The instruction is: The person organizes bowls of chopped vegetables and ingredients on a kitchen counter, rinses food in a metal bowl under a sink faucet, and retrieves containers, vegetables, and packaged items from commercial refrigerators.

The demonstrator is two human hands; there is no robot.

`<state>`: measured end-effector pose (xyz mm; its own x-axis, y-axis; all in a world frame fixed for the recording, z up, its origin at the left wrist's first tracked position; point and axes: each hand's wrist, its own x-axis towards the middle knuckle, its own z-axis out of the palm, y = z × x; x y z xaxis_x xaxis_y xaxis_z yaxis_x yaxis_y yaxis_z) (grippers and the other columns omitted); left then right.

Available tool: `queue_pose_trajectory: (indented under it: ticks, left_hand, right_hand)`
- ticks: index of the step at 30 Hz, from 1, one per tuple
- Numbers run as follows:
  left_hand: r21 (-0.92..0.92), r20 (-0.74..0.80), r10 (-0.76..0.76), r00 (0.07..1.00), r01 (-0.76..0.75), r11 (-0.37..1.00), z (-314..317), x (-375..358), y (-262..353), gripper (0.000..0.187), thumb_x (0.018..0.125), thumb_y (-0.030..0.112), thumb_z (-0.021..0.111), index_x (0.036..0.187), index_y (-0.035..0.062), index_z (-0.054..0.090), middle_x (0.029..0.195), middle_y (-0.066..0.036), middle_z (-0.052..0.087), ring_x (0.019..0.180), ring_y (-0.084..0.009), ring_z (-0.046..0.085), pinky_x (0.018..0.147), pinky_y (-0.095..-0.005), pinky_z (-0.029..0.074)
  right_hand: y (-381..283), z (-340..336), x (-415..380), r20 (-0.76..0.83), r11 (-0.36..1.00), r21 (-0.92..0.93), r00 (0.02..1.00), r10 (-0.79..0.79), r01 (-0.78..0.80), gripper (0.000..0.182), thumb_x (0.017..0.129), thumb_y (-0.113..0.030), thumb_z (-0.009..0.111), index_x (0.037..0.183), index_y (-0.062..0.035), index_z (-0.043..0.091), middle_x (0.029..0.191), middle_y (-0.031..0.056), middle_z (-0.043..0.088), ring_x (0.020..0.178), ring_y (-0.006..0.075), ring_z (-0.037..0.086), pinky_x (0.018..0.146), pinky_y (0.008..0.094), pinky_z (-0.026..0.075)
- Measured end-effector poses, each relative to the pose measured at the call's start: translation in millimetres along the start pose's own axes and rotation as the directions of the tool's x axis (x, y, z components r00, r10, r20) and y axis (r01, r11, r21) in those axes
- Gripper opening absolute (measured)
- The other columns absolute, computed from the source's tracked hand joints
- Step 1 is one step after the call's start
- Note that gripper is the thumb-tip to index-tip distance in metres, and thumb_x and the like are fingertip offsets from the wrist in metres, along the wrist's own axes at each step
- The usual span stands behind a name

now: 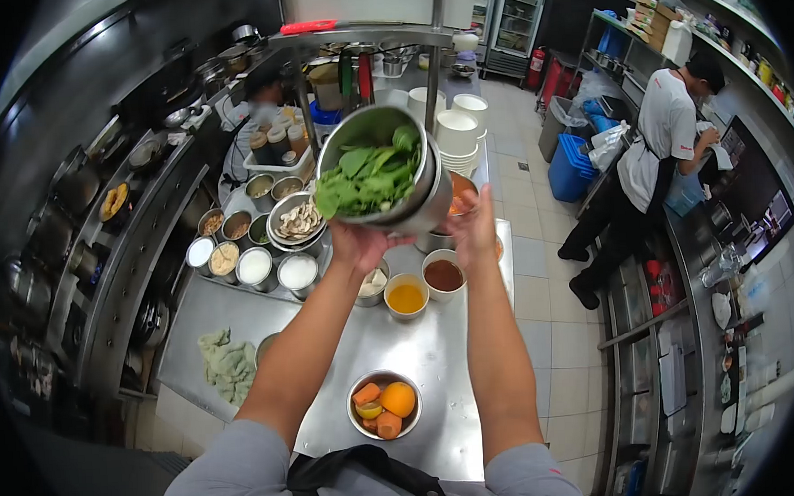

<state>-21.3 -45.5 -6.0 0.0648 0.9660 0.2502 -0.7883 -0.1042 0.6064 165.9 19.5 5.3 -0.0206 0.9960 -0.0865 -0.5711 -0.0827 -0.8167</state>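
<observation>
My left hand is closed under a steel pot of leafy greens, which is raised and tilted so its mouth faces me. A second metal rim shows nested behind it. My right hand is just right of the pot, its fingers stretched out and slightly blurred. Below the hands stand a bowl of yellow-orange liquid and a bowl of dark red-brown sauce. Sliced mushrooms fill a bowl to the left. Closer to me, a steel bowl holds carrot pieces and citrus.
Tubs of white powder and other ingredients line the counter's left side, near a crumpled green cloth. White containers are stacked behind. On the right, a person stands at a shelf beside a blue bin.
</observation>
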Motion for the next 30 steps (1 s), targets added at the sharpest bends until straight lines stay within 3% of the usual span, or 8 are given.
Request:
queue_pose_trajectory:
  ticks: [3, 5, 9, 15, 19, 24, 28, 30]
  left_hand:
    - [-0.067, 0.038, -0.064, 0.997, 0.067, 0.996, 1, -37, -7, 0.092, 0.078, 0.077, 0.039, 0.144, 0.0142, 0.025, 0.142, -0.016, 0.036, 0.122, -0.0397, 0.046, 0.081, -0.0618, 0.050]
    - [-0.129, -0.017, -0.107, 0.994, 0.104, 0.986, 0, -64, -14, 0.085, 0.082, 0.072, 0.037, 0.143, 0.0138, 0.026, 0.141, -0.016, 0.038, 0.120, -0.0402, 0.048, 0.079, -0.0621, 0.051]
    - [-0.118, -0.077, -0.149, 0.986, 0.139, 0.983, -9, -118, -25, 0.083, 0.083, 0.071, 0.039, 0.142, 0.0137, 0.029, 0.140, -0.016, 0.039, 0.119, -0.0413, 0.048, 0.078, -0.0645, 0.050]
    - [-0.142, -0.064, -0.199, 0.978, 0.189, 0.972, 10, -171, -22, 0.080, 0.082, 0.067, 0.046, 0.139, 0.0122, 0.035, 0.139, -0.014, 0.041, 0.121, -0.0382, 0.046, 0.080, -0.0658, 0.048]
    - [-0.210, -0.126, -0.154, 0.980, 0.126, 0.970, 6, -208, -11, 0.080, 0.080, 0.066, 0.051, 0.139, 0.0149, 0.035, 0.140, -0.016, 0.038, 0.120, -0.0451, 0.045, 0.078, -0.0732, 0.044]
    - [-0.176, -0.058, -0.016, 0.998, 0.006, 0.984, 2, -233, 0, 0.061, 0.091, 0.042, 0.053, 0.137, 0.0059, 0.037, 0.136, -0.014, 0.046, 0.123, -0.0292, 0.047, 0.097, -0.0458, 0.047]
    - [0.030, -0.182, -0.037, 0.983, 0.043, 0.999, -13, -251, -10, 0.076, 0.083, 0.056, 0.058, 0.137, 0.0069, 0.037, 0.135, -0.012, 0.045, 0.123, -0.0275, 0.046, 0.101, -0.0436, 0.042]
    - [0.012, -0.159, -0.033, 0.987, 0.036, 0.999, -24, -251, -16, 0.081, 0.080, 0.062, 0.058, 0.137, 0.0065, 0.037, 0.135, -0.011, 0.046, 0.122, -0.0267, 0.047, 0.100, -0.0429, 0.043]
  right_hand:
    - [12, 7, -37, 0.446, 0.892, 0.335, 0.885, 0.135, -0.305, 0.057, 0.096, -0.051, 0.040, 0.129, -0.0051, 0.046, 0.122, 0.0084, 0.057, 0.109, 0.0204, 0.056, 0.095, 0.0360, 0.042]
    - [28, -5, -55, 0.432, 0.911, 0.259, 0.882, 0.187, -0.321, 0.054, 0.098, -0.044, 0.037, 0.136, -0.0043, 0.041, 0.134, 0.0098, 0.051, 0.122, 0.0220, 0.049, 0.105, 0.0371, 0.036]
    - [57, -36, -100, 0.204, 0.938, 0.231, 0.955, 0.213, -0.258, 0.040, 0.099, -0.032, 0.041, 0.123, -0.0022, 0.051, 0.121, 0.0097, 0.058, 0.112, 0.0205, 0.055, 0.099, 0.0351, 0.040]
    - [44, -79, -150, 0.067, 0.976, -0.199, 0.992, 0.104, -0.089, 0.026, 0.096, -0.023, 0.046, 0.106, -0.0018, 0.059, 0.085, 0.0054, 0.063, 0.068, 0.0105, 0.057, 0.058, 0.0239, 0.047]
    - [-24, -34, -170, -0.033, 0.886, -0.240, 0.909, -0.416, 0.397, 0.032, 0.098, -0.029, 0.044, 0.105, -0.0001, 0.056, 0.079, 0.0062, 0.061, 0.063, 0.0085, 0.052, 0.054, 0.0215, 0.041]
    - [-62, 30, -87, 0.076, 0.681, -0.160, 0.697, -0.713, 0.715, 0.027, 0.096, -0.025, 0.049, 0.105, -0.0006, 0.056, 0.084, 0.0055, 0.058, 0.068, 0.0093, 0.052, 0.062, 0.0236, 0.045]
    - [7, -19, -9, 0.320, 0.083, -0.818, 0.571, -0.756, 0.569, 0.039, 0.092, -0.030, 0.055, 0.114, 0.0020, 0.055, 0.096, 0.0109, 0.062, 0.079, 0.0168, 0.059, 0.068, 0.0294, 0.049]
    - [3, -23, -55, 0.211, 0.318, -0.847, 0.819, -0.533, 0.425, 0.043, 0.092, -0.032, 0.056, 0.116, 0.0034, 0.055, 0.099, 0.0127, 0.063, 0.082, 0.0183, 0.061, 0.067, 0.0305, 0.051]
